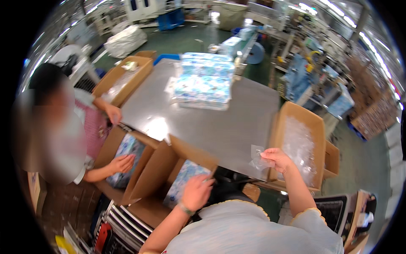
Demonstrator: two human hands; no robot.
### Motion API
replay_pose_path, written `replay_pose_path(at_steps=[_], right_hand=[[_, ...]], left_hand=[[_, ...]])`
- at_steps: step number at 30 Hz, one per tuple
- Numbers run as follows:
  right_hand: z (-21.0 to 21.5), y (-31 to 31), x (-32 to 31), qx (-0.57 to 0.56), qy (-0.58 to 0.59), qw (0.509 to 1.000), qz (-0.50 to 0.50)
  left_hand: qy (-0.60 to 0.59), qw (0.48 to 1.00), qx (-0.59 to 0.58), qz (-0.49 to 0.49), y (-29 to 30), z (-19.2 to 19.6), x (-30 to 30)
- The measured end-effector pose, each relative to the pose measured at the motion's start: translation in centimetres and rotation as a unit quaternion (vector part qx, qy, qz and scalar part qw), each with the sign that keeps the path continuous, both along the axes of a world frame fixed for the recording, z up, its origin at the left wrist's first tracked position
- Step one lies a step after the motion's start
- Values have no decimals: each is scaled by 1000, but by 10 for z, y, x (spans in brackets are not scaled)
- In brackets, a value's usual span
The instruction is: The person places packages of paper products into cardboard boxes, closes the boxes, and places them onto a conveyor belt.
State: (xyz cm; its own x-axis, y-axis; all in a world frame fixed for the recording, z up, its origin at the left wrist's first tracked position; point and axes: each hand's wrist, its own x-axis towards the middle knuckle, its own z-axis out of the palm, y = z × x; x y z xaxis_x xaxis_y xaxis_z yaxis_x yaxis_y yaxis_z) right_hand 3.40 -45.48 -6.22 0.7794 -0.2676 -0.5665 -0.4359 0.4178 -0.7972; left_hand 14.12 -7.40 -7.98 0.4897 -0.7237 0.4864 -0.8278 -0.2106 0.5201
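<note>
My left hand (197, 191) rests on a blue-and-white patterned soft pack (185, 180) lying inside an open cardboard box (158, 163) in front of me. My right hand (277, 159) is raised at the table's near right edge and pinches a small clear plastic bag (256, 157). A stack of the same patterned packs (204, 82) lies at the far side of the grey metal table (220, 122).
A person at my left has one hand (122, 163) on a pack in a second open box (122, 165). An open box lined with clear plastic (298, 146) stands at the right. Another box (122, 78) sits at the table's far left. Workshop machines and crates lie beyond.
</note>
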Motion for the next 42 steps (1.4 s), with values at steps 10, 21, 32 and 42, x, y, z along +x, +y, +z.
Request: replay_pose_path(at_steps=[10,21,32,42], right_hand=[[-4,134,144,106,-5,949,298],[-66,-35,126,-270,23,963,16],[-152,-280,-138,-719,344,600,-66],[13,155,224,-390,-291,736,470]], left_hand=[[-162,976,-72,130,-4,35,38],[306,918,126,218,55,-90,47],[696,653,-177,238,58,-177,29],[588,776,-24,229,43,-102,43]])
